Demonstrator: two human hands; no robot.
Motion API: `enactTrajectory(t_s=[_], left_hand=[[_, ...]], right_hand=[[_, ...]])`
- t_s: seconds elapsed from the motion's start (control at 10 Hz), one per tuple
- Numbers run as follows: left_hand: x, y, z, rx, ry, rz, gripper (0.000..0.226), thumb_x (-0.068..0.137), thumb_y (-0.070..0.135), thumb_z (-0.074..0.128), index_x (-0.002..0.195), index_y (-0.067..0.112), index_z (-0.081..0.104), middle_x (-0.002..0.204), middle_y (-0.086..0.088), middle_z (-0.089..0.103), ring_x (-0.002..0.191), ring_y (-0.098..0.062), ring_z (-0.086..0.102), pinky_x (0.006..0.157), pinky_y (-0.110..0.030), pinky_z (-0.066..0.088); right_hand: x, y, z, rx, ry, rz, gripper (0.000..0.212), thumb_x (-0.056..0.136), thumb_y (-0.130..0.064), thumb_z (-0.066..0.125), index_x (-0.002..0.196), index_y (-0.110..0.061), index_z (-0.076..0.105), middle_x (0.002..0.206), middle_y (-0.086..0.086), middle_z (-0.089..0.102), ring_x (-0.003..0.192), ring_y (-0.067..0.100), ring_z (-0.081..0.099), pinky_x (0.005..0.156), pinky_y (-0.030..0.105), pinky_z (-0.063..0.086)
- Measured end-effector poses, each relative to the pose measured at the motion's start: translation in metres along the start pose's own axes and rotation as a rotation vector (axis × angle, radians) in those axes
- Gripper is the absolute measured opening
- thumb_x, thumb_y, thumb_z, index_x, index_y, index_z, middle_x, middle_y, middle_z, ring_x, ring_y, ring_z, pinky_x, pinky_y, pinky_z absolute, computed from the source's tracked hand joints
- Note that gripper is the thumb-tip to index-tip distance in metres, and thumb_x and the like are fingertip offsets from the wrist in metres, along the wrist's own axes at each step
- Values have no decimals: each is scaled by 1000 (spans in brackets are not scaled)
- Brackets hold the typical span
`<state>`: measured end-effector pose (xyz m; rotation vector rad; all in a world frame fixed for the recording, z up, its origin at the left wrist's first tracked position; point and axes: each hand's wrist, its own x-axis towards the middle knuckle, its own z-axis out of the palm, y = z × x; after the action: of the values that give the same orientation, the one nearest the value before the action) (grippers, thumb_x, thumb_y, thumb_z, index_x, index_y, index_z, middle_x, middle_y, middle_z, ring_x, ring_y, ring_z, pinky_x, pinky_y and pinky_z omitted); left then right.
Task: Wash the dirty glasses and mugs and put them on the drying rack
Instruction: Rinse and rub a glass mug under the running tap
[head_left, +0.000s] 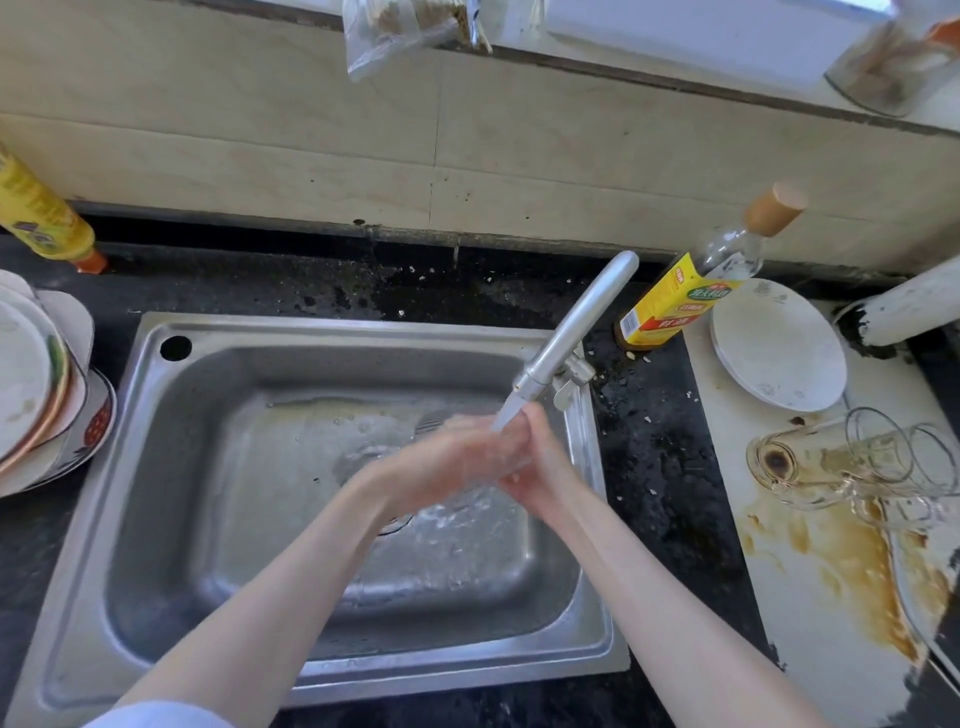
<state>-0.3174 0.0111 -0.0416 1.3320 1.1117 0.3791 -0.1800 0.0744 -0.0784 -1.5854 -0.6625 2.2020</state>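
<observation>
Over the steel sink (311, 328), my two hands meet under the water running from the tap (571, 332). My left hand (441, 462) reaches in from the left with its fingers stretched out. My right hand (543, 467) presses against those fingers, thumb up. Both are blurred and wet, and I see nothing held between them. Dirty clear glasses lie on their sides on the right counter: one with brown stains (795, 460) and another behind it (930, 462).
The glasses lie on a white board (810, 597) smeared with brown liquid. White plates (779, 343) sit behind them, next to a bottle with a yellow label (691, 283). A stack of plates (31, 389) stands left of the sink, with a yellow bottle (41, 213) behind it.
</observation>
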Motion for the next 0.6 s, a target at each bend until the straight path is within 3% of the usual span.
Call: enactTrajectory(t_s=[0.1,0.2,0.3,0.4,0.5,0.6], left_hand=[[6,7,7,19,125,-16,47,80,27,44,124,15,58,129,-1,59,121,-15,51,106,-33,37],[7,-2,12,-92,223,-37,31,88,17,56,118,15,65,118,1,66,110,-13,60,98,-27,45],[2,-6,1,-383,442,-23,13,83,3,64,92,9,72,89,-1,74,86,-15,69,75,-19,53],[4,1,1,-585,490,-13,13,80,3,68,75,14,75,74,-2,73,70,-15,68,64,-18,53],[11,7,6,-723,569,-143,26,81,7,65,59,17,73,64,0,70,63,-14,66,47,-13,44],[12,6,3,-776,483,-216,23,91,23,54,80,14,73,86,-3,73,78,-17,68,62,-22,46]], right_hand=[[3,-5,-1,16,65,207,71,80,-60,61,125,-6,50,112,19,67,94,28,68,65,36,58],[-6,-11,-12,101,7,293,72,82,-58,59,127,-5,42,116,24,60,100,35,64,80,43,55],[-13,-16,-29,3,-156,287,64,85,-61,50,129,-14,50,116,23,62,99,39,65,94,42,50],[-18,-15,-32,-312,-210,229,67,80,-71,43,124,-23,56,97,6,71,69,23,68,61,25,42],[-10,-1,-32,-106,-228,62,77,73,-51,67,134,-10,46,97,6,65,82,23,59,70,32,43],[-10,4,-35,-32,-227,-1,62,80,-39,65,130,-6,51,101,10,63,88,24,60,76,35,48]])
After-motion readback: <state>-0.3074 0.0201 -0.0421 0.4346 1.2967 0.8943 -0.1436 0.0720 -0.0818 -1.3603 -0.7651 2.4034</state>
